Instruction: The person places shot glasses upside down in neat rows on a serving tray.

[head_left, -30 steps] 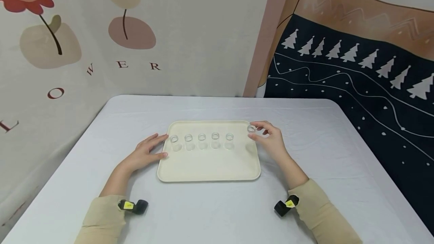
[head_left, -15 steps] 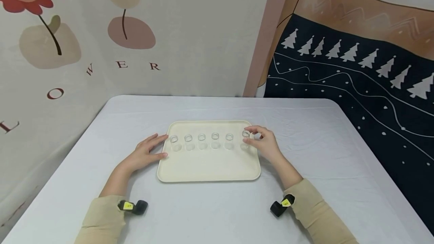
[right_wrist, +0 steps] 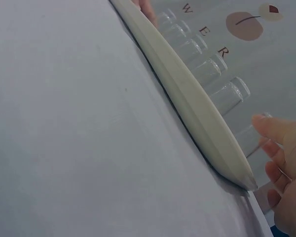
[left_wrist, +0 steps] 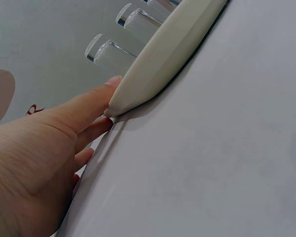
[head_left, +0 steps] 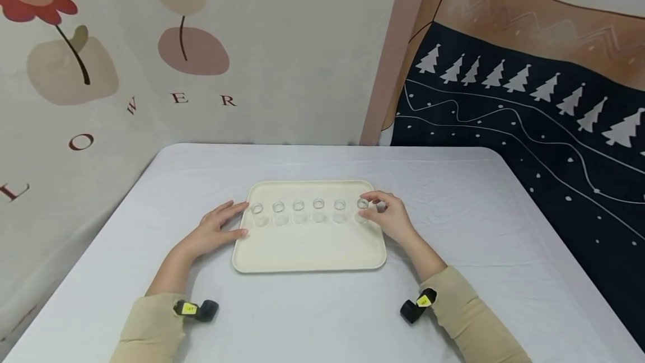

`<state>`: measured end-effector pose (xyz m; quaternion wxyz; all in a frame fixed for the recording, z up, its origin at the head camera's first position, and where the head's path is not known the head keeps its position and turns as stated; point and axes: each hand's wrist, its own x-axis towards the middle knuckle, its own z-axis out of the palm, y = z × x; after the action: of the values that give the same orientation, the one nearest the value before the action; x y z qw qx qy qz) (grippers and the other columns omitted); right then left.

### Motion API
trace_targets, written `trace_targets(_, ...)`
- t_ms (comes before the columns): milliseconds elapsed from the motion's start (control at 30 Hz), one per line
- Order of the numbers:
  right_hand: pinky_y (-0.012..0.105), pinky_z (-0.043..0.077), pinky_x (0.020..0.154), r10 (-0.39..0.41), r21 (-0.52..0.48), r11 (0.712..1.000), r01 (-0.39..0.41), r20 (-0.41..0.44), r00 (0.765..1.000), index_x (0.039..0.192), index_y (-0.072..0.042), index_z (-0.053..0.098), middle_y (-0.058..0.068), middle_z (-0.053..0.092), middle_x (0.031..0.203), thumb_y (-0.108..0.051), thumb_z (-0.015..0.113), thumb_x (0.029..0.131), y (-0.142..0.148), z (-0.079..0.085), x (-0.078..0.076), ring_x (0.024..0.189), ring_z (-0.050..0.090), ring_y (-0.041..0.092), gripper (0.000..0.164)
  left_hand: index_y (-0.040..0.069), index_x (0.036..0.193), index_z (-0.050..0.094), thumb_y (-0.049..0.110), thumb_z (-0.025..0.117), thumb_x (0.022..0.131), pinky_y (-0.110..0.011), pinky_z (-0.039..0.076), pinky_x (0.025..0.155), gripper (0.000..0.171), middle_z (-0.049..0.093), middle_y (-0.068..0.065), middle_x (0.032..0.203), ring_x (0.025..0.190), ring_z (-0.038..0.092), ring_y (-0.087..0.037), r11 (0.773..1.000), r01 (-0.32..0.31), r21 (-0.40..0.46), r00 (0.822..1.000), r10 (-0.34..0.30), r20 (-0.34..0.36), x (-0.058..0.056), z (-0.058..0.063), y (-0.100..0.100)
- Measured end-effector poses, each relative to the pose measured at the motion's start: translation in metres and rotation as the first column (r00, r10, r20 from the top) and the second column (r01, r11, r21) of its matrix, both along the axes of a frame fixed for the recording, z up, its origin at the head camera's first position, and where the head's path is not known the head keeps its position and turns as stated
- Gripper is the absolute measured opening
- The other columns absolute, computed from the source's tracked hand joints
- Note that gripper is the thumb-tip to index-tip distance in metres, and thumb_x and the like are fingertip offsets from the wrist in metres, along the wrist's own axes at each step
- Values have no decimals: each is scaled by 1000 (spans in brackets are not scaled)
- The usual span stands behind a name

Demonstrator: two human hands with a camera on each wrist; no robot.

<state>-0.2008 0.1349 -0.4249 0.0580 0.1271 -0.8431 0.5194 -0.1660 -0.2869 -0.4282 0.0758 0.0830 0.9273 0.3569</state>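
Note:
A cream tray [head_left: 307,251] lies on the table, with several small clear glass bottles [head_left: 318,204] standing upright in a row across it. At the row's right end my right hand [head_left: 395,220] pinches one more glass bottle [head_left: 362,204] between thumb and fingers. That bottle [right_wrist: 247,140] appears upright on the tray in the right wrist view, partly covered by the fingers. My left hand [head_left: 214,230] rests at the tray's left edge, fingers extended and spread. In the left wrist view its thumb [left_wrist: 96,98] touches the tray's rim near the closest bottle [left_wrist: 113,54].
White cloth covers the table [head_left: 312,318] around the tray. Behind stands a pale printed wall cloth [head_left: 302,43], with a dark tree-patterned cloth [head_left: 478,111] to the right. A small black camera [head_left: 206,311] sits at the left wrist, another camera [head_left: 414,311] at the right.
My right hand has brought its bottle left and nearer, from above the tray's far right corner to the right end of the row. My left hand stays at the tray's edge.

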Motion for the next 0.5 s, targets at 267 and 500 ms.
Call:
trace_targets(267,39,40,84,3,1,1000,-3,21,1000,113,-8,67,8,66,109,-13,81,79,0,-1,-1,101,52,23,38,17,147,39,47,69,84,-77,8,98,77,17,-24,154,137,8,-52,1000,3,-7,1000,-3,-5,-1,-3,-2)
trace_targets(500,41,39,86,17,-3,1000,-17,24,1000,119,-10,65,8,64,112,-15,77,83,3,6,2,105,53,25,38,18,148,38,49,69,84,-77,8,97,78,16,-23,155,138,7,-52,1000,-3,-14,1000,3,3,-2,-3,0)
